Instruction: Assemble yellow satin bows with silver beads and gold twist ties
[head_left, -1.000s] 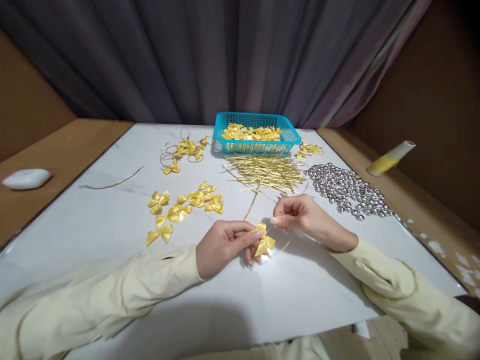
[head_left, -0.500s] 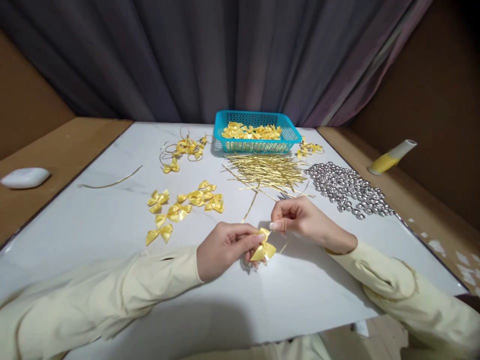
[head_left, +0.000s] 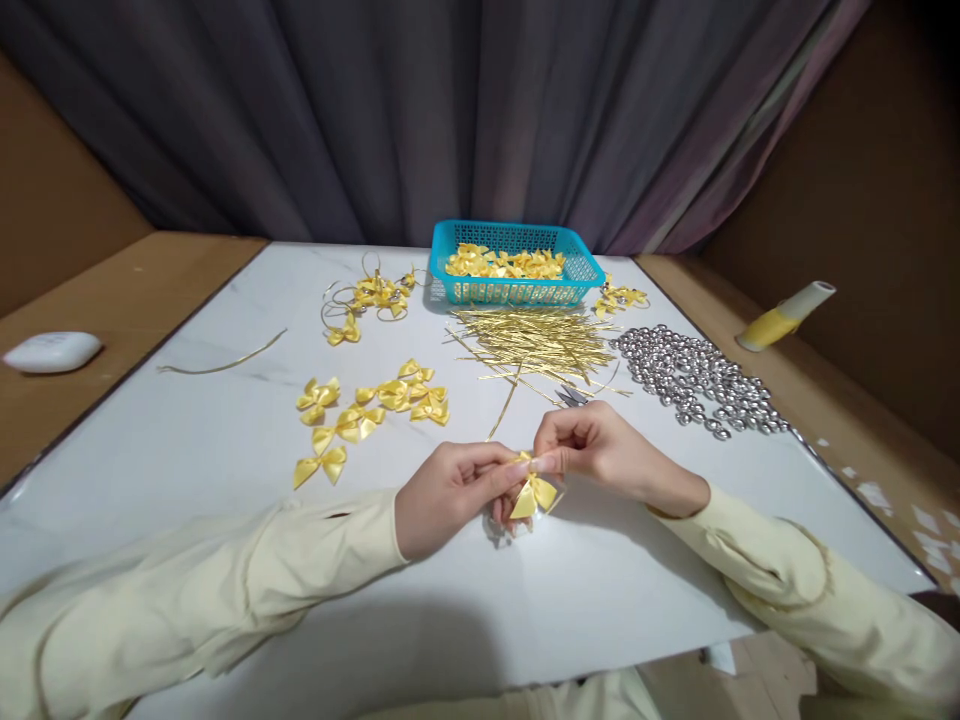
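Near the front middle of the white table, my left hand (head_left: 457,492) pinches a yellow ribbon bow (head_left: 534,495) between thumb and fingers. My right hand (head_left: 600,452) is closed at the bow's upper edge, its fingertips touching those of my left hand. Whether it grips the ribbon or a thin cord there is too small to tell. A bit of gold cord shows just right of the bow. Below my left fingers is something small and shiny, partly hidden. Small scissors (head_left: 571,398) lie just behind my right hand.
Loose yellow bows (head_left: 358,422) lie left of my hands. Behind are gold cords (head_left: 532,340), a blue basket (head_left: 517,295) of bows, and corded bows (head_left: 379,292). Silver beads (head_left: 697,380) spread at right. A white object (head_left: 52,352) and a yellow-white tube (head_left: 786,315) flank the table.
My right hand has moved left and slightly down, so its fingertips now meet my left hand at the bow. The bow has shifted slightly right. More of the scissors shows.
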